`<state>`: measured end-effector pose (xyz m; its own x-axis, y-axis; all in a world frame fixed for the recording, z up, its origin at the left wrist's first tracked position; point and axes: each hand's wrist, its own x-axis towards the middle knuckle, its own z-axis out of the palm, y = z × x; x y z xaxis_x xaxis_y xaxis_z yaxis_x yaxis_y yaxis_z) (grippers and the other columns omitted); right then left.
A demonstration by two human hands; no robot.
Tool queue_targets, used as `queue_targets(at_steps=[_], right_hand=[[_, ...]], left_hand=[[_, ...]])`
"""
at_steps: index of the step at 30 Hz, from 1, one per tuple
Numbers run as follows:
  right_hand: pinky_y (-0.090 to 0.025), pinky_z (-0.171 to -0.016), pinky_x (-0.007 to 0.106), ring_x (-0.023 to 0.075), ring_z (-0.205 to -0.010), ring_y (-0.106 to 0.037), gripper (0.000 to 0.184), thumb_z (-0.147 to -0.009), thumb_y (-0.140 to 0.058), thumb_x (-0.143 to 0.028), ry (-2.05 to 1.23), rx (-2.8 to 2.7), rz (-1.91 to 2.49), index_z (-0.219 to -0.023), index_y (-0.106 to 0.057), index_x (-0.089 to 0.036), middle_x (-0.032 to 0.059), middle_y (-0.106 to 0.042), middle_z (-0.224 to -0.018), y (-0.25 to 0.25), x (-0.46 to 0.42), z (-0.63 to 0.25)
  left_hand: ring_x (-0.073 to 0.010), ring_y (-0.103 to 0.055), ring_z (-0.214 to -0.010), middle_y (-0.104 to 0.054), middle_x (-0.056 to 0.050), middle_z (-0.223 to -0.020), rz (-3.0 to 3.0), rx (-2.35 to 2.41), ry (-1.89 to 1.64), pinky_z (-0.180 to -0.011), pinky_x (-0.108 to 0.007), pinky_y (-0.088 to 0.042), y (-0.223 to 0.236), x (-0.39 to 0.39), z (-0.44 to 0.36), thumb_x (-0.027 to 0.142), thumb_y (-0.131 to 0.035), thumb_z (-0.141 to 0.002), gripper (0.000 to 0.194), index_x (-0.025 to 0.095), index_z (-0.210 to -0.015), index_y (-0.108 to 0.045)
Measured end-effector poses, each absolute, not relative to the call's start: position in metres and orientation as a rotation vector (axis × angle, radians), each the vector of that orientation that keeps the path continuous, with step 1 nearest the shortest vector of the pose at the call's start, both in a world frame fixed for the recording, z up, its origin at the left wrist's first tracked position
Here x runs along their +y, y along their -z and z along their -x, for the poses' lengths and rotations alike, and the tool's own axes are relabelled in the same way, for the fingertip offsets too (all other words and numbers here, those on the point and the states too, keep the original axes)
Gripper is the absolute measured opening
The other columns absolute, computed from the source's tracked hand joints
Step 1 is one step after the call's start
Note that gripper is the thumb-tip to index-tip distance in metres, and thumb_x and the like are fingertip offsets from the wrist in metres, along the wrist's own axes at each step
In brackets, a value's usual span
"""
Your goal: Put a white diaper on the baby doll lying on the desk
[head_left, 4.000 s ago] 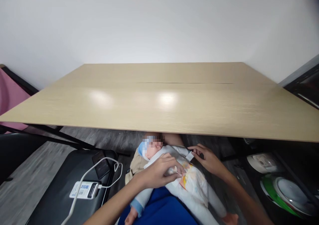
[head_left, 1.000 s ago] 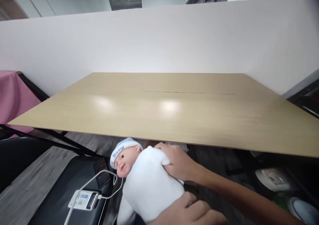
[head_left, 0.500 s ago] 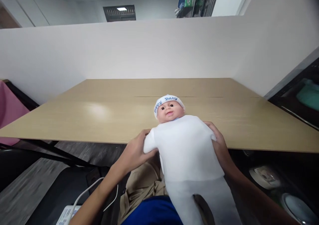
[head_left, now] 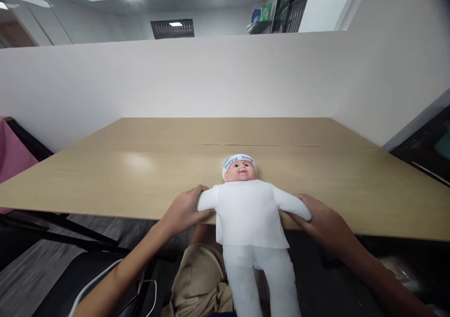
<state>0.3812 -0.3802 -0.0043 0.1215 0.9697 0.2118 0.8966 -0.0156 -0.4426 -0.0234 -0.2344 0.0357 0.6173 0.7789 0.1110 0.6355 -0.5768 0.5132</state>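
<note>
A baby doll [head_left: 251,214] in a white shirt and trousers lies face up, its head and upper body over the edge of the wooden table [head_left: 140,167]. Its white cap reads "Happy Baby" in blue. The legs hang past the edge toward my lap. My left hand [head_left: 188,208] is closed round the doll's arm at the left of the view, thumb underneath. On the other side, my right hand [head_left: 312,214] grips the other sleeve, with its fingers partly hidden behind it.
A white partition [head_left: 225,78] rises behind the table. At the left are a pink cloth [head_left: 14,146] over a chair and a white cable [head_left: 93,282] near a black seat [head_left: 66,284]. A dark screen-like panel [head_left: 429,143] stands at the right.
The doll has moved away from me onto the table's edge and straightened from its tilt. Both hands moved with it, still gripping its arms, which are now spread out sideways.
</note>
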Motion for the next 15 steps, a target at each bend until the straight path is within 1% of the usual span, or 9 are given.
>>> queue_targets(at_steps=[2, 4, 5, 7, 10, 12, 15], right_hand=[[-0.056, -0.084, 0.045, 0.035, -0.108, -0.071, 0.042, -0.104, -0.05, -0.064, -0.262, -1.782, 1.896, -0.124, -0.066, -0.031, 0.0087, -0.074, -0.123, 0.016, -0.375, -0.384], [-0.059, -0.088, 0.05, 0.0367, -0.111, -0.071, 0.041, -0.103, -0.053, -0.063, -0.3, -1.772, 1.852, -0.127, -0.065, -0.032, 0.0089, -0.074, -0.125, 0.026, -0.366, -0.388], [-0.06, -0.089, 0.052, 0.0378, -0.111, -0.071, 0.04, -0.102, -0.054, -0.063, -0.3, -1.765, 1.831, -0.126, -0.066, -0.033, 0.0088, -0.074, -0.125, 0.031, -0.36, -0.389], [-0.062, -0.086, 0.057, 0.0403, -0.107, -0.073, 0.036, -0.099, -0.057, -0.062, -0.283, -1.756, 1.794, -0.123, -0.066, -0.037, 0.0075, -0.075, -0.121, 0.038, -0.345, -0.394], [-0.062, -0.079, 0.062, 0.0436, -0.103, -0.074, 0.031, -0.096, -0.06, -0.06, -0.243, -1.764, 1.735, -0.12, -0.066, -0.043, 0.0046, -0.077, -0.117, 0.041, -0.313, -0.403], [-0.062, -0.078, 0.061, 0.0436, -0.101, -0.074, 0.031, -0.096, -0.059, -0.059, -0.232, -1.796, 1.717, -0.122, -0.066, -0.042, 0.0051, -0.077, -0.116, 0.041, -0.286, -0.412], [-0.061, -0.081, 0.053, 0.0394, -0.102, -0.074, 0.037, -0.099, -0.057, -0.061, -0.23, -1.851, 1.743, -0.121, -0.068, -0.034, 0.0085, -0.078, -0.116, 0.04, -0.241, -0.426]], left_hand=[[-0.0312, -0.071, -0.104, -0.075, -0.008, -0.113, -2.487, 1.188, -0.443, -0.082, -0.038, -0.05, -0.028, -0.227, 0.032, 0.057, -0.072, -0.096, 0.046, 0.023, -0.126, -0.062], [-0.0321, -0.069, -0.1, -0.073, -0.009, -0.104, -2.567, 1.258, -0.439, -0.079, -0.039, -0.05, -0.021, -0.216, 0.038, 0.071, -0.066, -0.097, 0.053, 0.021, -0.117, -0.064], [-0.0323, -0.069, -0.099, -0.072, -0.009, -0.101, -2.608, 1.277, -0.437, -0.079, -0.039, -0.05, -0.017, -0.209, 0.04, 0.075, -0.063, -0.098, 0.057, 0.021, -0.114, -0.064], [-0.0323, -0.068, -0.098, -0.072, -0.009, -0.101, -2.7, 1.273, -0.435, -0.08, -0.042, -0.051, -0.011, -0.192, 0.041, 0.079, -0.057, -0.099, 0.06, 0.02, -0.112, -0.065], [-0.0325, -0.069, -0.098, -0.074, -0.011, -0.104, -2.829, 1.228, -0.43, -0.085, -0.046, -0.053, -0.005, -0.159, 0.034, 0.08, -0.05, -0.102, 0.064, 0.019, -0.116, -0.065], [-0.0328, -0.069, -0.096, -0.075, -0.011, -0.103, -2.874, 1.217, -0.433, -0.086, -0.046, -0.053, -0.003, -0.132, 0.028, 0.083, -0.048, -0.101, 0.068, 0.019, -0.115, -0.066], [-0.0316, -0.07, -0.093, -0.075, -0.011, -0.099, -2.882, 1.204, -0.463, -0.084, -0.044, -0.053, -0.001, -0.09, 0.018, 0.085, -0.047, -0.099, 0.069, 0.019, -0.109, -0.065]])
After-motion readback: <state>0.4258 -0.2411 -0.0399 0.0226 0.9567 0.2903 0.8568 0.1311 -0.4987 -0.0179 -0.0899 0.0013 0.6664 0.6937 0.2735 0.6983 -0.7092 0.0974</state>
